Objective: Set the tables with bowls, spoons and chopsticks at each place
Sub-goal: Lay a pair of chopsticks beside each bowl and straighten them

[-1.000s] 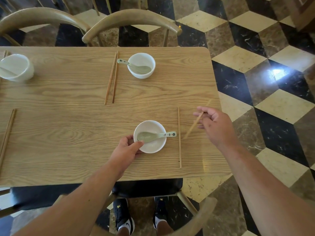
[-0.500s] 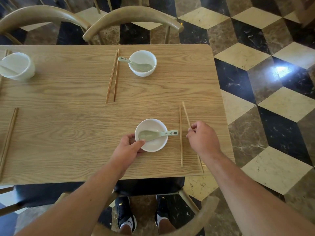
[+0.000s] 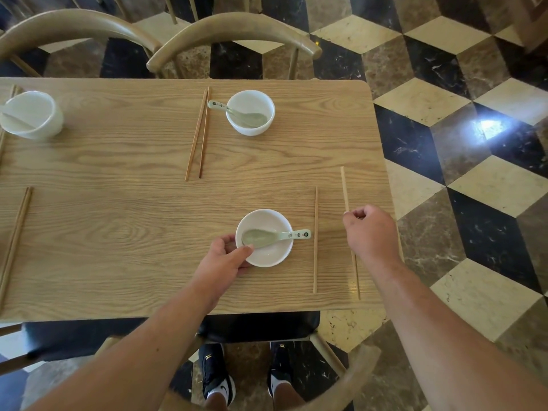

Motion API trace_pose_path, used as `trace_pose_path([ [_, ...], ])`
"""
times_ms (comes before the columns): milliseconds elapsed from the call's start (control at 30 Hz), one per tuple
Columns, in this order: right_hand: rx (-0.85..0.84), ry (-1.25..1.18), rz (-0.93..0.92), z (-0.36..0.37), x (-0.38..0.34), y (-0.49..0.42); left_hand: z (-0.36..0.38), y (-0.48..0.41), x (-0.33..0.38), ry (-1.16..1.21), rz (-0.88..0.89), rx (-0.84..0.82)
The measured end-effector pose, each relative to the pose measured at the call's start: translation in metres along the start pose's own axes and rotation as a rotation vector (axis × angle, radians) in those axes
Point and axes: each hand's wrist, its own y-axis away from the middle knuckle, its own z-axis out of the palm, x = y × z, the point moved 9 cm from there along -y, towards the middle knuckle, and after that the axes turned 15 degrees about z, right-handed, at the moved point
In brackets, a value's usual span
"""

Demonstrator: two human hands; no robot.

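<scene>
Fingers (image 3: 354, 214) of the right hand (image 3: 372, 234) are pinched on the held chopstick (image 3: 344, 188), which runs under the palm along the bench's (image 3: 118, 232) right edge, its far end leaning slightly left. The left hand (image 3: 221, 259) grips the near bowl (image 3: 267, 256) at its left rim, fingers curled round the wall. The bowl stands by the near edge, and its spoon (image 3: 275, 236) points its handle right. The laid chopstick (image 3: 315, 238) lies just right of the bowl, square to the near edge.

We judge the step to be pairing the sticks. To do it well, we would bring the held chopstick left until it is parallel and just beside the laid one, with near ends level and clear of the spoon handle, while steadying the bowl. The far pair (image 3: 198, 134) beside the far bowl (image 3: 250, 126) gives the pattern.
</scene>
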Motion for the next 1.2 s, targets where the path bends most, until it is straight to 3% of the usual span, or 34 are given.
trace_pose_path([
  [333,-0.154,-0.352,-0.306,-0.034,-0.036,0.037,0.000,-0.001,-0.001,-0.004,-0.008,-0.002],
  [600,-0.075,0.253,-0.344,0.011,-0.005,0.022,0.001,0.001,0.001,0.005,0.000,0.008],
  [867,-0.016,0.347,-0.229,0.043,0.008,0.018,0.002,0.003,0.005,0.008,0.006,0.012],
  [1200,-0.064,0.432,-0.163,0.058,0.016,0.018,0.000,0.003,0.003,-0.014,0.006,0.004],
])
